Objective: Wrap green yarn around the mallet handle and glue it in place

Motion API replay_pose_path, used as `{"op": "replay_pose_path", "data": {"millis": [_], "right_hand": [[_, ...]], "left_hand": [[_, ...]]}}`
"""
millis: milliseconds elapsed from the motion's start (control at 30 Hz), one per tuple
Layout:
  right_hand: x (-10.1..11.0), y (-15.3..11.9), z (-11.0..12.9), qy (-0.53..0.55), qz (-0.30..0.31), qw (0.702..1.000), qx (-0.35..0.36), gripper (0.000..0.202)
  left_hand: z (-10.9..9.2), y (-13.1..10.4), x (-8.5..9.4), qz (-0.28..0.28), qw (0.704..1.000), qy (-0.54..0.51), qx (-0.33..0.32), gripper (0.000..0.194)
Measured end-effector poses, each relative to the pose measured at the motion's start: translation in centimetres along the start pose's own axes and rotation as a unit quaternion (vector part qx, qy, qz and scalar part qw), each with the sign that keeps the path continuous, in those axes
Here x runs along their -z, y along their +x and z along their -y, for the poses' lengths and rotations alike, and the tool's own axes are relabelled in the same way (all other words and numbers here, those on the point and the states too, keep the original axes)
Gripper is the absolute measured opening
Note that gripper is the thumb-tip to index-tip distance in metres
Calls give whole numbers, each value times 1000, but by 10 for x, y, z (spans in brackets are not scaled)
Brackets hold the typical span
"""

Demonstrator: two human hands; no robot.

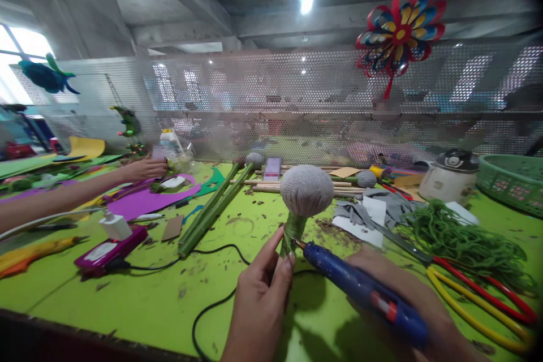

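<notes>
My left hand (263,288) pinches a stem wrapped in green yarn (296,227), held upright above the table. On top of that stem sits a rounded grey yarn-covered head (307,189). My right hand (394,288) grips a blue glue gun (360,277), its nozzle touching or very close to the green wrapping just above my left fingertips. Part of the right hand is hidden behind the gun. To the right lie large scissors (470,294) with red and yellow handles, beside a heap of green yarn (462,243).
Green-wrapped sticks (216,203) lie left of centre. A purple power strip (110,249) and black cable cross the left side. Another person's arm (85,186) reaches in from the left. Grey fabric scraps (360,215), a kettle (449,175) and a green basket (513,184) stand right.
</notes>
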State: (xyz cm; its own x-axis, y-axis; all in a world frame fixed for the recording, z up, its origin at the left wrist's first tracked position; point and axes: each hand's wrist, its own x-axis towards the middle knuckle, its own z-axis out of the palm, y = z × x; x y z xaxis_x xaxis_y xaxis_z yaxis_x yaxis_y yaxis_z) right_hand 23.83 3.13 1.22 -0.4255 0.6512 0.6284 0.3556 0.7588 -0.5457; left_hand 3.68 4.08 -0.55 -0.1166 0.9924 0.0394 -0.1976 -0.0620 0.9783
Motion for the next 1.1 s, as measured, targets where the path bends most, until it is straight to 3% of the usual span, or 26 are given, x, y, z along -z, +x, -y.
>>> {"op": "replay_pose_path", "data": {"millis": [233,433,733,1100], "right_hand": [[1,0,0,6,23,1000,-12,26],[4,0,2,-8,42,999,-25,19],[-1,0,2,-50,-11,999,12,24],[-1,3,6,-72,-31,996,29,22]], "left_hand": [[-1,-2,-2,-15,1000,26,-8,61],[-5,-3,-1,3,999,47,-1,66],[-5,-2,0,14,998,55,-10,64],[1,-3,-7,-36,999,19,-31,58]]}}
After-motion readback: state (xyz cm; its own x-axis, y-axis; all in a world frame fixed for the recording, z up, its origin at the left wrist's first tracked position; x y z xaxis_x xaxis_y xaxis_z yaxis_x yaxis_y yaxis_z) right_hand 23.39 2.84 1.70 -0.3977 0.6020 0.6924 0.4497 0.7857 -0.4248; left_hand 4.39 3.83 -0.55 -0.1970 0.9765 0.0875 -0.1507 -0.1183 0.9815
